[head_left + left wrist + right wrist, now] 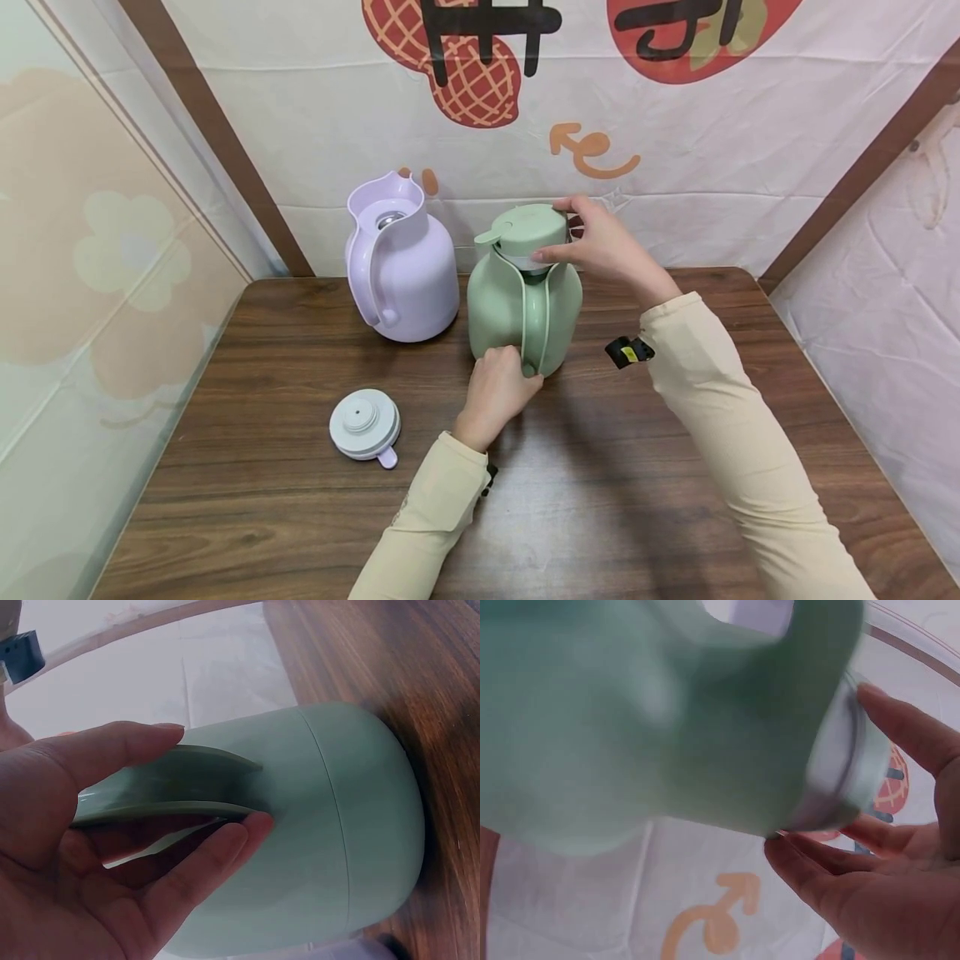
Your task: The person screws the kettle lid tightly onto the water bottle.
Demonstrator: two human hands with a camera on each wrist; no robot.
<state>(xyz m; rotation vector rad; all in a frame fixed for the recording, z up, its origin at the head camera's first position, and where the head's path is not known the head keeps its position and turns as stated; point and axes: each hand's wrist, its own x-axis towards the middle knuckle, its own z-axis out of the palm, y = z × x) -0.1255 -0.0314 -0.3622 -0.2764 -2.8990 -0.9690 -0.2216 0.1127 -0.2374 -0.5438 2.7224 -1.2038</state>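
Note:
A green thermos jug (491,312) stands on the table, its handle (535,321) facing me. My left hand (497,393) grips the lower part of that handle; the left wrist view shows fingers and thumb (142,742) around it. At the jug's mouth, my right hand (603,246) holds the green lid (534,227) by its right side, thumb in front and fingers behind. The lid sits slightly tilted, with its pale lower ring (528,262) showing above the neck. In the right wrist view, fingertips (780,855) reach the rim and lid edge.
To the left stands a lavender jug (420,275), uncapped, its inner opening showing. In front of it a round pale lid (363,421) with a lavender tab lies upside down on the wooden table (247,500). Printed cloth (315,125) hangs close behind the jugs.

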